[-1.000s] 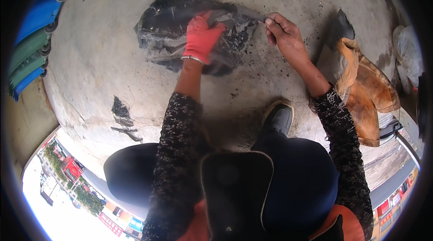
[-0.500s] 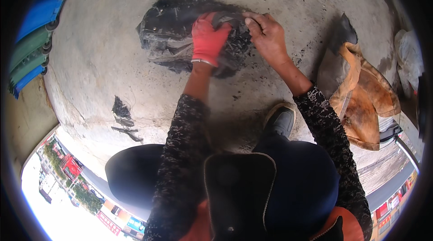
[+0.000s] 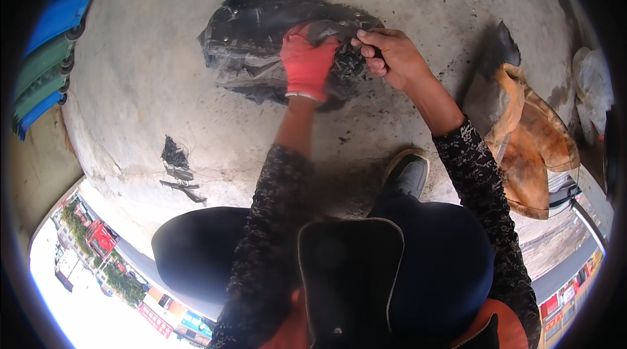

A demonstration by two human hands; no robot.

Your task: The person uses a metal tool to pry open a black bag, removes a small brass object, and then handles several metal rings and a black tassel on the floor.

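Note:
A dusty black bundle (image 3: 251, 32), like crumpled plastic or rubber sheeting with small shiny studs, lies on the concrete. My left hand (image 3: 307, 65), in a red glove with a dark patch, is closed on a dark grey-black flap at the bundle's right part. The flap's exact kind is hard to tell. Just right of it my bare right hand (image 3: 392, 55) is closed, thumb against curled fingers, beside the bundle's upper right edge. Something dark shows under its fingers, too small to name. Torn black shreds (image 3: 353, 65) lie between the hands.
A brown-stained leather-like cloth (image 3: 532, 146) is at the right, near a clear plastic bag (image 3: 593, 84). Black scraps (image 3: 176, 166) lie on the floor at left. Blue and green rolled-edge sheets (image 3: 55, 16) stand far left. My shoe (image 3: 406, 176) is below the bundle.
My right hand has moved slightly right and down, its fingers now more curled. The left hand has shifted a little down and right, still gripping the flap.

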